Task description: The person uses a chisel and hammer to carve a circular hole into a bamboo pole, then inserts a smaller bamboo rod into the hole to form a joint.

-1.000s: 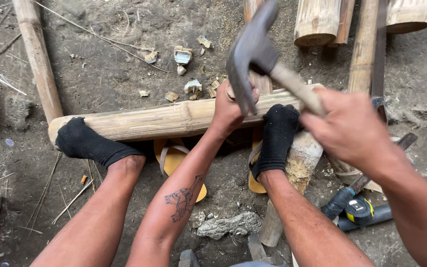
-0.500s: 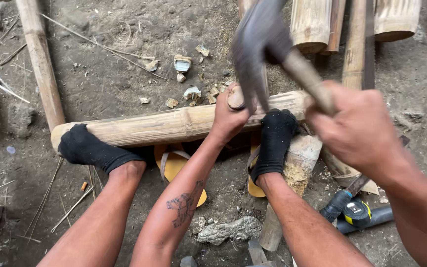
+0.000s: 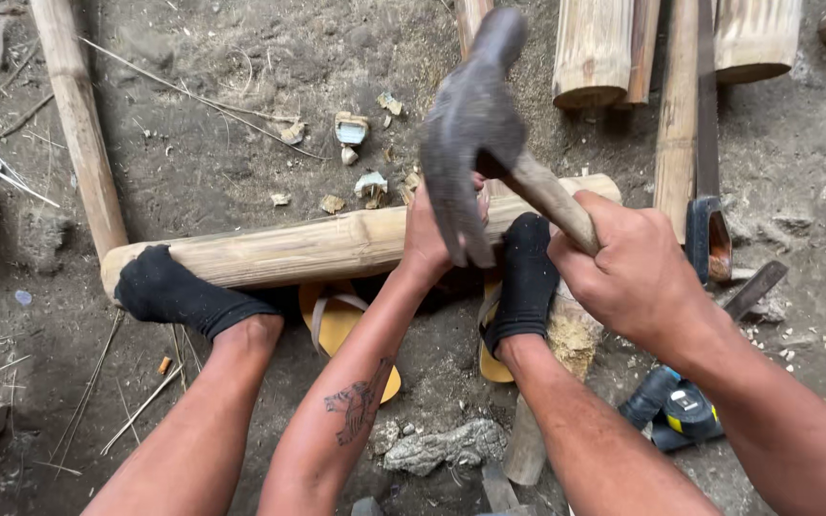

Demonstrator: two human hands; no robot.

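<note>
Bare dirt ground (image 3: 241, 124), littered with chips, carries a pale round bamboo pole (image 3: 298, 250) lying crosswise, pinned under two black-socked feet. Left hand (image 3: 437, 229) is closed on something against the pole; right hand (image 3: 628, 272) grips a raised grey-headed wooden-handled hammer (image 3: 470, 143). Striking looks underway; the blow needs clean aim clear of the fingers.

black socks (image 3: 179, 294), tan bamboo pole (image 3: 317, 247), yellow sandal (image 3: 336, 325)

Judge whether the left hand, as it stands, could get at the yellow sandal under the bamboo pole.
Probably yes: the left hand rests on the bamboo pole, the yellow sandal lies just below it, and nothing covers that sandal.
</note>
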